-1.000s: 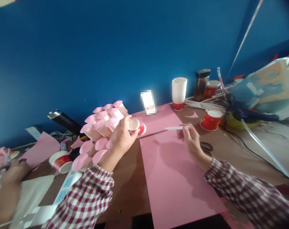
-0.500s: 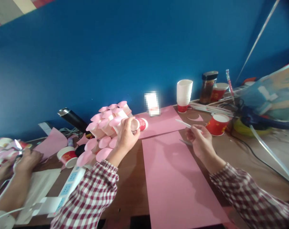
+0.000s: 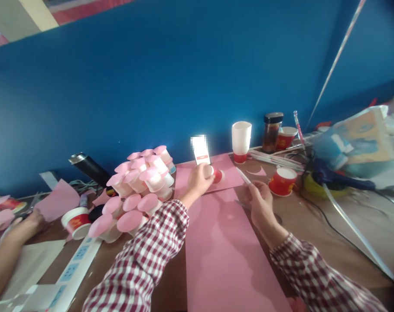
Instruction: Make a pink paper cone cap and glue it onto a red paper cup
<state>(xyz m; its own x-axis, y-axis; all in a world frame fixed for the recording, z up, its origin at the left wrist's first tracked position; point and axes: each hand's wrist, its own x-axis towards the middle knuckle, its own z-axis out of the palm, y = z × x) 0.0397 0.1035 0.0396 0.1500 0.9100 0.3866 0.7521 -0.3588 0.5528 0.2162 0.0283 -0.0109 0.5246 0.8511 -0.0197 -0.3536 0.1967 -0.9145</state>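
Observation:
My left hand is closed around a red and white paper cup, tilted on its side over the smaller pink sheet. My right hand pinches a thin white pen-like stick, its tip pointing up and left toward the cup. Below and behind that hand a grey blade and a dark loop show, seemingly scissors; I cannot tell whether the hand touches them. A long pink sheet lies between my forearms. Several white cups topped with pink paper discs stand left of my left hand.
A stack of white cups, a dark-lidded jar and a red cup stand at the right. A lit phone leans on the blue wall. At the left are a power strip, a black flask and another person's hand.
My left hand has moved right with the paper cup, away from the disc-topped cups to near the phone. The camera view has shifted. The other person's hand has shifted left in view.

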